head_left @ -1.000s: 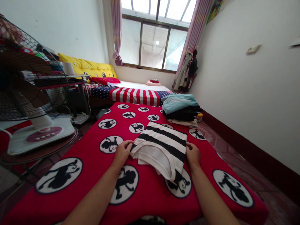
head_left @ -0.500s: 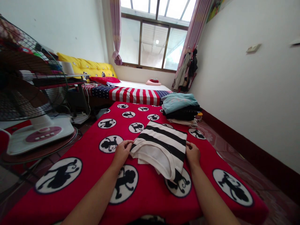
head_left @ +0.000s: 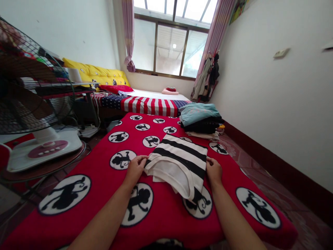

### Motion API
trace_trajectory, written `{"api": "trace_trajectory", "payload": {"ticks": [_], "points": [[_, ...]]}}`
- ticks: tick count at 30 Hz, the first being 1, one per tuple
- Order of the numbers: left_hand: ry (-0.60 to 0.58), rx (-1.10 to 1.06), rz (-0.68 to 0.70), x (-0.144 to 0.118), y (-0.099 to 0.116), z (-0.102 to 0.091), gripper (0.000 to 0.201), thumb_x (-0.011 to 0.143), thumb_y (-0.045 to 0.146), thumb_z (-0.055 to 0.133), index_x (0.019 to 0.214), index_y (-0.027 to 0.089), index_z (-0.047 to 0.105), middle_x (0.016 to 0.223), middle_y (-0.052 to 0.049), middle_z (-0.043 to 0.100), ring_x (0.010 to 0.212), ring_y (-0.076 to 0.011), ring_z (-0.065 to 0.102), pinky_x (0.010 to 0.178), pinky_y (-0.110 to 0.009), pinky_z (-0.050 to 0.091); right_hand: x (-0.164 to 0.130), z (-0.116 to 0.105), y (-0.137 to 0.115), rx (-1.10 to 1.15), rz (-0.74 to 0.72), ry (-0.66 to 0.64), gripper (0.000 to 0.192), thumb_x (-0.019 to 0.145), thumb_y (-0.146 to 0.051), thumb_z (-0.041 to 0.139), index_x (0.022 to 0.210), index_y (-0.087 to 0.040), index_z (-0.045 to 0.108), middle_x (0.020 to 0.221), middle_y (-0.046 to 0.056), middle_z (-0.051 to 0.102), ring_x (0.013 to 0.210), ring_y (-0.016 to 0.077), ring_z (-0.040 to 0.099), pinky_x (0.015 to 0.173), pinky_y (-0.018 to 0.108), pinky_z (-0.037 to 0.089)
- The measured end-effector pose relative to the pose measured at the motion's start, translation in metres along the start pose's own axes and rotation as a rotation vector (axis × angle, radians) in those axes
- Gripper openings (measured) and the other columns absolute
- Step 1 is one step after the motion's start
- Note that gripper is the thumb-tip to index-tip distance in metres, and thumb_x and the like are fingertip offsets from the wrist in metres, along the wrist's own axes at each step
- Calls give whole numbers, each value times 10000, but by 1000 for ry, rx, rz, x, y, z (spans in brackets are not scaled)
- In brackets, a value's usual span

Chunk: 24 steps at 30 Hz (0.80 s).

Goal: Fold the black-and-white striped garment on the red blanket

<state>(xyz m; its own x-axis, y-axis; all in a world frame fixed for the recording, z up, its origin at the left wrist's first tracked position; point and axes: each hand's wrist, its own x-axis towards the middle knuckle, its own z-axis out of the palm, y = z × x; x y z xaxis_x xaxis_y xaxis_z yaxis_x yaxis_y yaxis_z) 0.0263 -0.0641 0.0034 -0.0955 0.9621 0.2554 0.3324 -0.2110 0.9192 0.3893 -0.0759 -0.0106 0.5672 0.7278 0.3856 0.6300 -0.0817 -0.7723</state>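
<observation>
A black-and-white striped garment (head_left: 179,161), folded, lies on a red blanket (head_left: 104,194) printed with black monkey figures in white circles. My left hand (head_left: 135,169) grips the garment's left edge, fingers curled around the fabric. On the opposite side my right hand (head_left: 214,171) holds its right edge. A white part of the garment droops toward me between the two hands.
A pile of folded clothes (head_left: 200,119) topped with a light blue piece sits at the blanket's far right. A standing fan (head_left: 33,104) is close on the left. A bed with a striped cover (head_left: 151,104) lies beyond, under a window. The wall runs along the right.
</observation>
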Motion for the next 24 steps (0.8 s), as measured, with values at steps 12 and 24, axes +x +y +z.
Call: {"api": "trace_trajectory", "payload": {"ticks": [12,24], "points": [[9,-6,-4,0,3,0,299,727,378,533,842,173,718,871,-77,737,836,-247,664,800,-359,498,0,1,2,2,-8,16,422,689,-388,467,906,-139,730,896,142,712,814,272,636,759,385,475],[4,-8,-10,-1,3,0,316,731,389,524,851,169,716,888,-86,737,863,-254,662,821,-367,487,1,1,3,12,-16,12,416,690,-392,476,904,-142,731,857,132,712,782,269,633,745,384,473]]}}
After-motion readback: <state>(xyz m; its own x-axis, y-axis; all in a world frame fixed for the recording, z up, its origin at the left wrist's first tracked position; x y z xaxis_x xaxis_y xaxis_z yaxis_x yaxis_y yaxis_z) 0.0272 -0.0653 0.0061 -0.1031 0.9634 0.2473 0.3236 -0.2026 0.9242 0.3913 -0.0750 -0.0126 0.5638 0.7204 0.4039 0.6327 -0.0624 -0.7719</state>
